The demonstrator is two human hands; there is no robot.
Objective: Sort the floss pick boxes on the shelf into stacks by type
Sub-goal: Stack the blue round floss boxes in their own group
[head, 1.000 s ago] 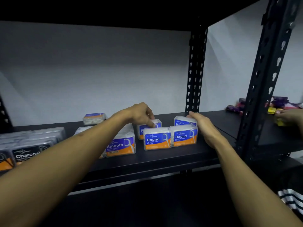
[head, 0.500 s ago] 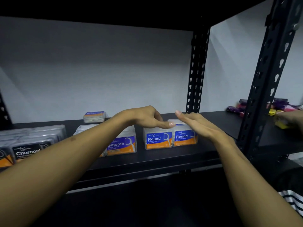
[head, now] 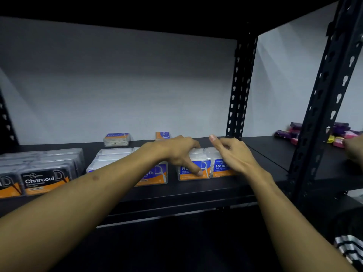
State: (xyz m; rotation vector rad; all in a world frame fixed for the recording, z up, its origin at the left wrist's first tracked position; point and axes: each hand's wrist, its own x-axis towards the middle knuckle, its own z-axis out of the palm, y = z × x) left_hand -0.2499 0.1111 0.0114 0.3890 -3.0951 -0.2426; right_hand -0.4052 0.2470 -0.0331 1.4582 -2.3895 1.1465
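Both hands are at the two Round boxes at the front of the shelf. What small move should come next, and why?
Probably lift the left Round box onto the right Round box. The left hand already grips it, thumb on its label, the right hand rests on its same-type neighbour, and both sit unstacked side by side.

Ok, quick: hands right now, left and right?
Left hand: grips the left Round box, thumb on its front label, fingers over the top.
Right hand: open, fingers loosely extended over the right Round box; no grip visible.
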